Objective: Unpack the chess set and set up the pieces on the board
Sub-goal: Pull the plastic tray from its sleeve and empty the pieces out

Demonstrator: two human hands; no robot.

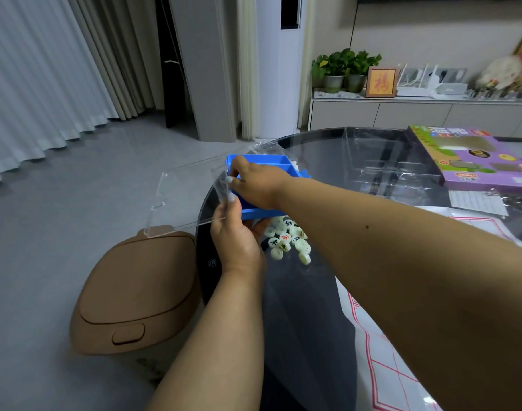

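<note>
Left hand (236, 238) pinches clear lid (188, 197) at desk (328, 161) edge; right hand (255, 185) grips blue tray (262, 161). Pale round pieces (288, 240) heaped beside; brown bin (135, 292) on floor.

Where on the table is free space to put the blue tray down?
Bare glass lies between the chess pieces and the board sheet, also behind the blue tray toward the purple box. It is crowded around the pieces under both hands.

Grey tiled floor (76, 179) runs to pale pleated curtains (46, 69) on the left. A white column unit (279, 66) stands beside a low cabinet (402, 114) bearing potted plants (343, 69) and a framed picture (381, 82). A tan bin (135, 292) sits just beside the dark glass worktop (328, 179).
</note>
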